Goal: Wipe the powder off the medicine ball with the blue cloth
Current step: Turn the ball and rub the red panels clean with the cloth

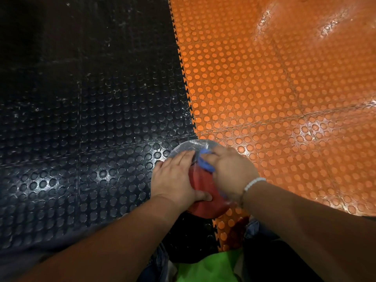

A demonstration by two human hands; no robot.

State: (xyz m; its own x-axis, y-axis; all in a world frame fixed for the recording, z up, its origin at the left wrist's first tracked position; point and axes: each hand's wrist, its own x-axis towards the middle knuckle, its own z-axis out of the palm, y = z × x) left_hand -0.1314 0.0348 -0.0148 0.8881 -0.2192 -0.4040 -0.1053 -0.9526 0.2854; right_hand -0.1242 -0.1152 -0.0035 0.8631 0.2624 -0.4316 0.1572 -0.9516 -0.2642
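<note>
- Far left, we've got the black floor mat (81, 119). It is rubbery, covered in round raised studs, scuffed with pale marks and glinting under the light.
- Moving in, the left hand (173, 180) lies flat on the medicine ball (201, 186). The fingers are straight and pointing away from us, and the thumb is spread across the red part. It grips nothing and just rests there.
- The ball sits low in the middle of our view, right on the toothed seam (188, 88) where the two mats interlock.
- It's round, so we can give it no long axis. The red side faces us, and the far side is dusted grey-white with powder (191, 146).
- Next, the blue cloth (206, 164) is bunched and crumpled against the ball's top, poking out from under the fingers.
- The right hand (232, 171) is curled over that cloth and holds it onto the ball. A white beaded bracelet (254, 182) sits on its wrist.
- To the right is the orange mat (284, 88), with the same studded pattern and glossy, bright reflections.
- At the bottom edge, a bright green fabric (203, 265) shows between our forearms.
</note>
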